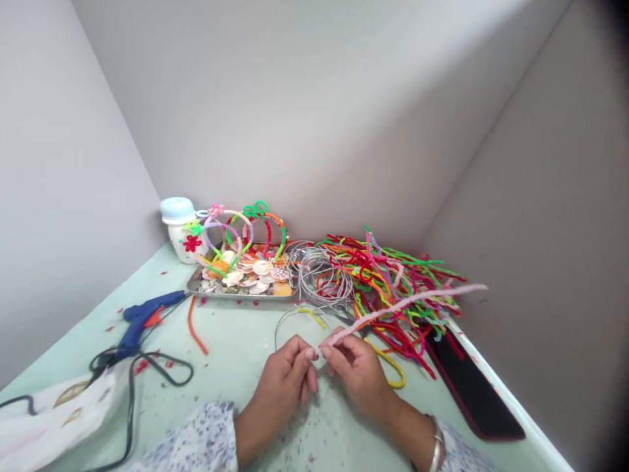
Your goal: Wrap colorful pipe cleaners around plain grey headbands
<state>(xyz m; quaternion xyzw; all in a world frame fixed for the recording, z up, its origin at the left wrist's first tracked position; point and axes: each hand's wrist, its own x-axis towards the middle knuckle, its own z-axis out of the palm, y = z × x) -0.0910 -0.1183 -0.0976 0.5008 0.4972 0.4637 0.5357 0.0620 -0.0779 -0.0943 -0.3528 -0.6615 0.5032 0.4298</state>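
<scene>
A pale pink pipe cleaner (413, 300) slants up to the right from my right hand (361, 370), whose thumb and fingers pinch it near its lower end. My left hand (282, 377) is closed in a pinch close to that same end, fingertips almost meeting the right ones. Behind both hands curves a thin grey wire hoop (278, 326); its lower ends are hidden by the fingers. A short yellow piece (312, 317) shows inside the hoop's top; I cannot tell whether it is attached. Yellow-handled scissors (393, 368) lie beside my right hand, partly covered.
A metal tray (246, 297) of shells stands at the back, with decorated hoops (282, 229) above it. Coiled wire (324, 282) and piled coloured pipe cleaners (393, 269) lie right of it. A blue glue gun (142, 318), white jar (179, 229) and black case (474, 387) flank the table.
</scene>
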